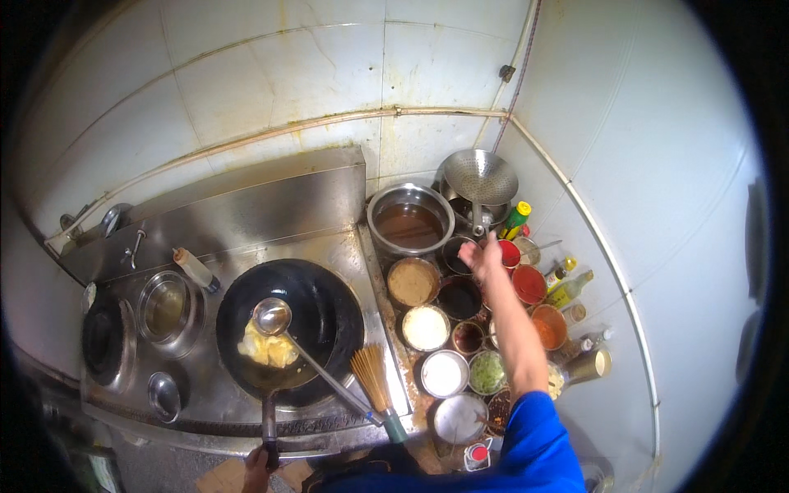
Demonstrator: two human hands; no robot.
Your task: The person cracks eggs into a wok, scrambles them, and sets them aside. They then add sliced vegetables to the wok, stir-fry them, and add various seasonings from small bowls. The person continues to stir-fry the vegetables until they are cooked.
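My left hand (257,466) is closed around the handle (269,425) of a black wok on the steel stove. A cooked egg mass (266,348), yellow and white, lies in the wok (314,308). Resting over it is a steel ladle (272,316), its long handle slanting down to the stove's front right edge. My right hand (484,257) reaches over the seasoning containers with fingers spread, slightly blurred and apparently holding nothing. Just beyond the fingertips is the handle end of a perforated steel strainer (481,175). Beneath the hand sits a container of dark liquid (459,254).
A bamboo wok brush (372,376) lies at the stove's right edge. Behind the seasonings stands a steel basin of brown liquid (410,225). Bottles (570,289) line the right wall. Left of the wok are a squeeze bottle (196,269) and a steel pot (167,311).
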